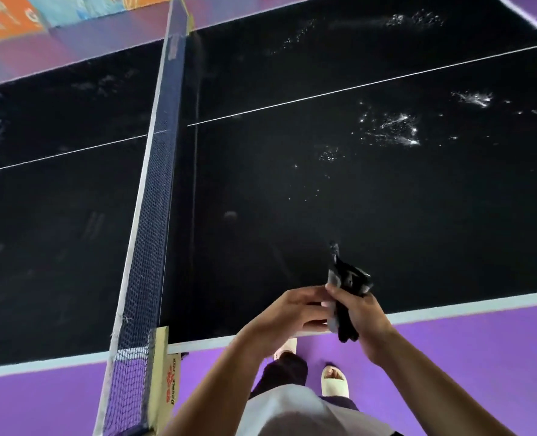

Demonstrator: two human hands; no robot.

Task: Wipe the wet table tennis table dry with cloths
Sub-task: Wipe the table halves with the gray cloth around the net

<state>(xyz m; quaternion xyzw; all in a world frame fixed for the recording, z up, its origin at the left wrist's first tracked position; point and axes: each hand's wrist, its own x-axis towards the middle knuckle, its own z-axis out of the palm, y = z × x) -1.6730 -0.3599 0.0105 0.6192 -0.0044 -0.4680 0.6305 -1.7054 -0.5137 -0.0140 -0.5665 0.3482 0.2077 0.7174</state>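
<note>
Head view.

Item: cloth (348,283), dark, bunched into a loose wad with one thin corner sticking up. It is held in the air over the near edge of the table, right of the net. Judged soft, limp and light. It will sag wherever it is not supported, so it is best flattened under a spread palm for wiping, not held by a corner.

Right hand (363,314): fingers curled round the lower half of the cloth, grasping it.

Left hand (287,313): fingertips reach the near-left side of the cloth. Whether they pinch it or only touch it cannot be told.

Table tennis table (245,171): flat, hard, matte black top with white lines and a pale edge band.

Water droplets (393,129): glinting beads and streaks on the right half, with more towards the far right corner, all well away from the cloth. The surface is likely slick there.

Net (154,215): dark blue mesh with white tape, stretched from near to far.

Net clamp (166,369): pale and boxy, at the near edge.

Floor (465,372): smooth, purple.
</note>
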